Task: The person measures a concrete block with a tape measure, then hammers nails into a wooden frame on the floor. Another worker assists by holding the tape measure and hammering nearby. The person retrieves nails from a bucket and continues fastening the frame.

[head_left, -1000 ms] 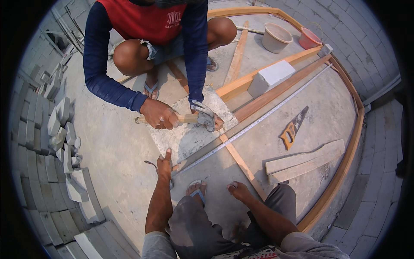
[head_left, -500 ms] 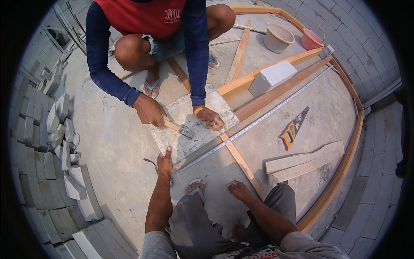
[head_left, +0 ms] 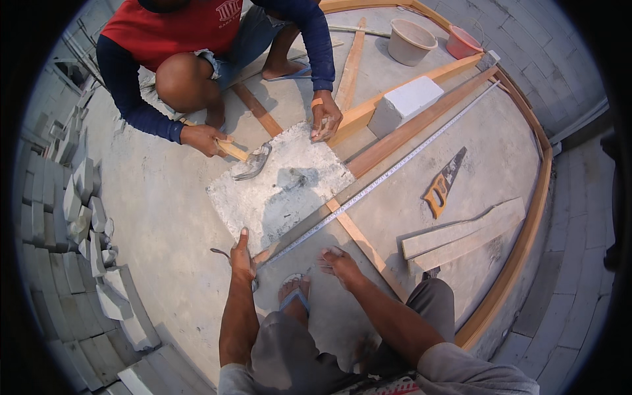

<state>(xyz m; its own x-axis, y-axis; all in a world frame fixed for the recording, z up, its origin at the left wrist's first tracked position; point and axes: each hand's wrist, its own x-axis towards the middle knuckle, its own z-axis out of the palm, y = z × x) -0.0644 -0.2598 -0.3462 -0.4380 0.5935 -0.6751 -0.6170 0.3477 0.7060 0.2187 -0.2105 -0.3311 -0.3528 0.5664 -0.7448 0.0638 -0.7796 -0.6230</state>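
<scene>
A pale, speckled flat board (head_left: 270, 204) lies over the near ends of the wooden beams. My left hand (head_left: 243, 260) grips its near edge, thumb on top; a wooden end sticks out beside the fingers. Just right of it, a white measuring tape (head_left: 368, 187) runs out along the beam. My right hand (head_left: 339, 264) hovers above the floor with nothing in it, fingers apart and slightly blurred. Across from me, a crouching co-worker holds a claw hammer (head_left: 253, 161) over the board's left side. The co-worker's other hand (head_left: 326, 118) touches the board's far corner.
A handsaw (head_left: 444, 184) and rough planks (head_left: 464, 237) lie to the right. A white block (head_left: 405, 108) rests across the beams, with two buckets (head_left: 411, 43) behind. Stacked grey blocks (head_left: 85, 191) line the left, and a curved wooden frame (head_left: 520, 263) bounds the right.
The co-worker's hammer has drawn back to the left, and the other hand has moved to the board's far corner. My right hand's fingers have spread. My left hand keeps its grip.
</scene>
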